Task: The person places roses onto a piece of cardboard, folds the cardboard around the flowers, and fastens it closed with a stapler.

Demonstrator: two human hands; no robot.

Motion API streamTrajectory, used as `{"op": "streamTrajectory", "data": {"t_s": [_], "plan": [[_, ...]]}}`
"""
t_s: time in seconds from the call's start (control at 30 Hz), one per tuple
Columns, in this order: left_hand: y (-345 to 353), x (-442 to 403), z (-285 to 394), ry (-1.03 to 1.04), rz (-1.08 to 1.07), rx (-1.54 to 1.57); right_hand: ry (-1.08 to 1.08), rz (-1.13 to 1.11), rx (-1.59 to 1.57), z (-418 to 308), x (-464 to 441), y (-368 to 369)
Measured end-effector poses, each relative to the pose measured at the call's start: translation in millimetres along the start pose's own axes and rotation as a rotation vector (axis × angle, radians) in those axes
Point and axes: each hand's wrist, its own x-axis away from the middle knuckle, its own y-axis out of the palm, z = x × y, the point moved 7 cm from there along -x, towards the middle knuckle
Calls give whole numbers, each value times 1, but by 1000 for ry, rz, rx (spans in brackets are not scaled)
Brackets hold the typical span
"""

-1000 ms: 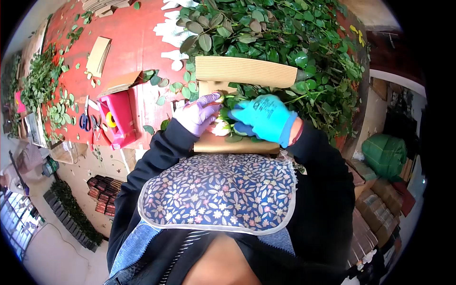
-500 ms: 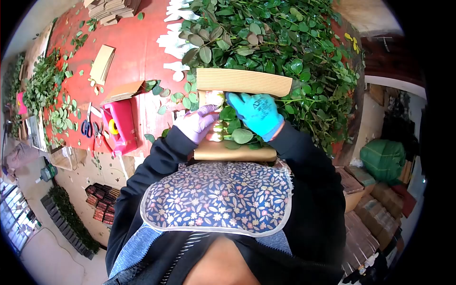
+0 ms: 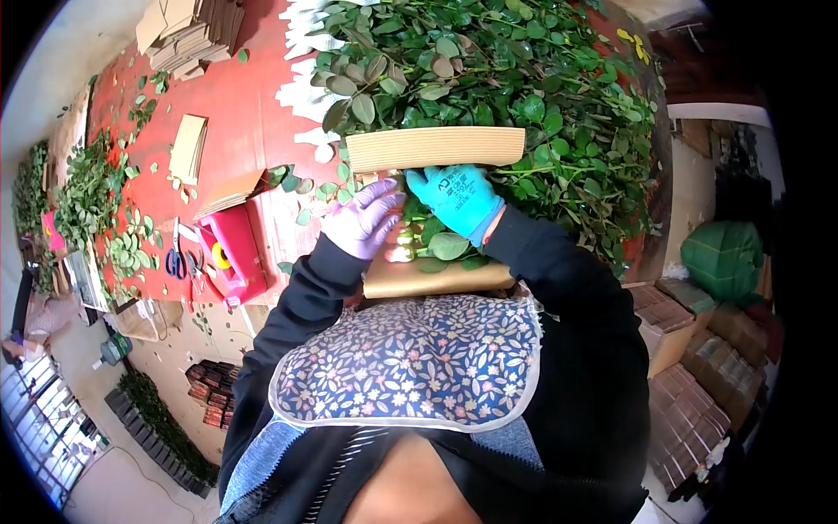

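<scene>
My left hand [image 3: 360,222], in a purple glove, lies over the heads of a row of roses [image 3: 400,250], its fingers apart and slightly bent. Beside it my right hand [image 3: 457,203], in a blue glove, is closed around the stem and leaves just behind the heads; its fingertips are partly hidden. The roses lie on a corrugated cardboard wrap, with its far flap [image 3: 436,149] standing beyond my hands and its near flap [image 3: 439,279] close to the apron. Green leaves [image 3: 449,245] show between the flaps.
A large pile of leafy stems [image 3: 489,79] covers the table's far right. White netted heads [image 3: 307,87] line its left end. To the left are a pink tape dispenser [image 3: 240,253], scissors [image 3: 175,262], red-handled pruners [image 3: 199,272], cardboard pieces [image 3: 187,150] and a cardboard stack [image 3: 192,35].
The view has shifted slightly. My left hand has moved further over the rose heads, its fingers now covering the upper ones. My right hand stays close to the same stems.
</scene>
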Motion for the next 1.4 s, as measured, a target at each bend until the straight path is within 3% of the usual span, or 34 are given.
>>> {"op": "streamTrajectory", "data": {"t_s": [0.07,0.13,0.23,0.33,0.37,0.5,0.67,0.8,0.9,1.0,1.13,1.27,1.4], "plan": [[9,-2,1,-141,-141,-143,4,12,-10,0,1,-3],[15,1,0,-132,-128,-156,21,-45,-37,1,1,0],[13,7,2,-89,-27,-168,-23,105,-6,0,1,-3],[10,13,-6,-123,-68,-85,26,45,-64,1,2,0],[3,18,-12,-26,75,35,-5,40,-72,2,1,-2],[-34,42,-34,-143,91,-103,38,-11,-41,2,0,-6],[-56,46,-32,-198,137,-177,-57,53,-20,2,-1,4],[-31,15,13,-66,-61,-249,-27,-38,-56,6,-3,6],[11,6,3,-34,-160,-348,-6,-22,-55,6,-5,1],[29,1,-13,-149,-218,-206,10,1,-10,10,-5,8],[34,1,-19,-153,-213,-143,-25,18,3,11,-5,12],[25,7,-14,-143,-157,-136,-45,-6,-124,7,2,-13],[28,-8,-31,-119,-137,-105,-61,45,-606,50,12,-69]]}}
